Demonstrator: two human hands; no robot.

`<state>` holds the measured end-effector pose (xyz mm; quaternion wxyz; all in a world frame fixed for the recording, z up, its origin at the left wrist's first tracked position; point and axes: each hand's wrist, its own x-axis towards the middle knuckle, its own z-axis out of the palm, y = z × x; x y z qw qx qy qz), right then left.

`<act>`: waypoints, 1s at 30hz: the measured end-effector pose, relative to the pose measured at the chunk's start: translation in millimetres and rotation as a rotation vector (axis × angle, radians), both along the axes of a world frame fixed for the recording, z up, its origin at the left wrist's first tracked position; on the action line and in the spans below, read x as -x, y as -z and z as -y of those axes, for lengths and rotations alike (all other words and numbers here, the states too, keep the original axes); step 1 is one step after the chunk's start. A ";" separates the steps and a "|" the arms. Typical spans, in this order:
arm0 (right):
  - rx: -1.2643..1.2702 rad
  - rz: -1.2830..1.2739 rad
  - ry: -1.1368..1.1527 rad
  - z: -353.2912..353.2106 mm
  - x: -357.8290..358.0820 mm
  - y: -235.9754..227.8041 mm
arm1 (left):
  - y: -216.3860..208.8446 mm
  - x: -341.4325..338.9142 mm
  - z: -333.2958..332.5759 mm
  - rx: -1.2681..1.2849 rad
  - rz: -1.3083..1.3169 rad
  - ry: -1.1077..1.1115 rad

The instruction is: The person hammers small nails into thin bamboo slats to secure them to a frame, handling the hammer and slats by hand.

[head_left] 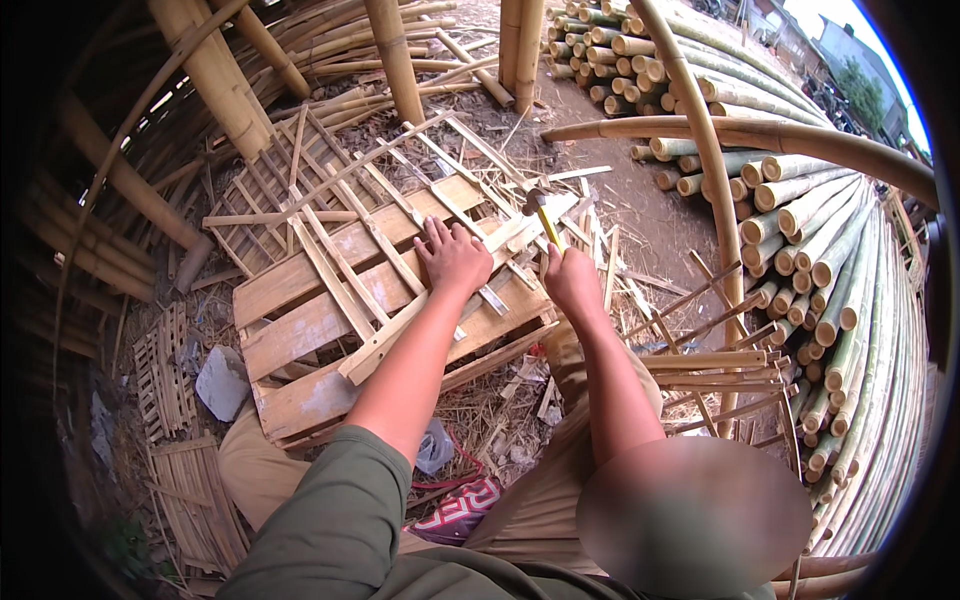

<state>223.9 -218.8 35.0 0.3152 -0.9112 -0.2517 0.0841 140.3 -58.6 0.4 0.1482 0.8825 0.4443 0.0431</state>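
My right hand (pixel 573 284) is closed round the yellow handle of a hammer (pixel 548 222). Its dark head is over the upper right end of a pale bamboo slat (pixel 385 345), among several light strips. My left hand (pixel 455 258) lies palm down with fingers spread over a lattice frame of thin bamboo strips (pixel 345 262), close to that slat. Underneath, a low wooden pallet (pixel 285 345) with wide planks bears the frame. Whatever is under the left palm is hidden, and I cannot make out a nail.
Stacked bamboo poles (pixel 830 260) fill the right side. Bamboo posts (pixel 395 60) rise beyond the pallet, and a curved pole (pixel 710 150) arches at the right. A pale block (pixel 222 383) sits left of the pallet. Bundled slats (pixel 715 372) lie by my right knee.
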 end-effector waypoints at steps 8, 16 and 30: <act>0.036 0.001 -0.013 -9.4 8.5 9.6 | 7.2 1.9 -3.4 -0.028 0.041 0.001; -0.249 0.134 0.128 -11.6 25.8 -7.9 | 1.7 2.0 -1.1 -0.020 -0.010 -0.003; 0.030 0.043 0.067 -17.2 22.8 11.3 | 2.9 1.8 1.1 -0.063 0.081 0.002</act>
